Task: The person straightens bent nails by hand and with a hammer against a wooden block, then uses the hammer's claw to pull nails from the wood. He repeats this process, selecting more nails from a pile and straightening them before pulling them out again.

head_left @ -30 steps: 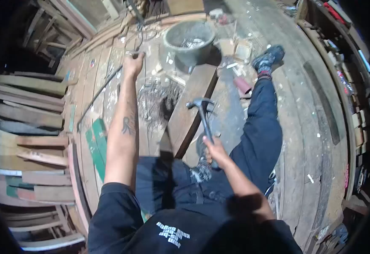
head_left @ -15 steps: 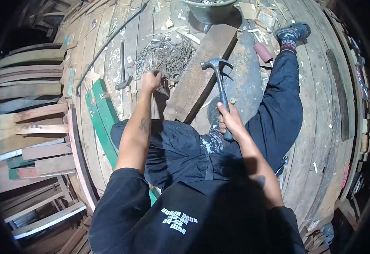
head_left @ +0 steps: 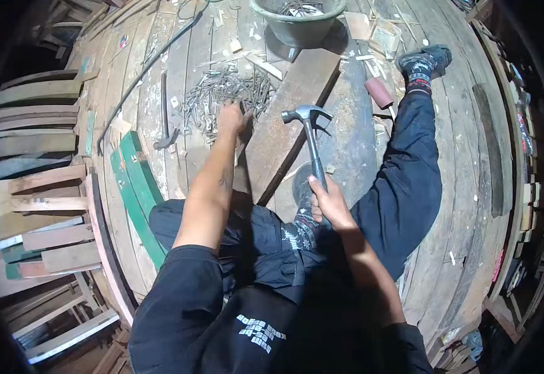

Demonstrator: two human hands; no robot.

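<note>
My right hand (head_left: 329, 201) is wrapped around the handle of a claw hammer (head_left: 311, 140), its metal head up and pointing away from me. My left hand (head_left: 231, 118) reaches to the near edge of a pile of loose nails (head_left: 213, 93). Its fingers are curled down against the pile, and what they hold, if anything, is hidden. Just right of the pile, a thick wooden beam (head_left: 294, 103) lies slanted on the floor. The hammer head hovers over the beam's right edge.
A bucket (head_left: 300, 28) with metal pieces stands beyond the beam. Left of the nails lie another hammer-like tool (head_left: 165, 112) and a long pry bar (head_left: 150, 65). Green boards (head_left: 136, 181) lie by my left knee. A pink cylinder (head_left: 379, 93) is near my right foot. Stacked planks (head_left: 35, 143) line the left.
My left hand has moved forward onto the nail pile. The right hand still grips the hammer, held much as before. The view has shifted slightly.
</note>
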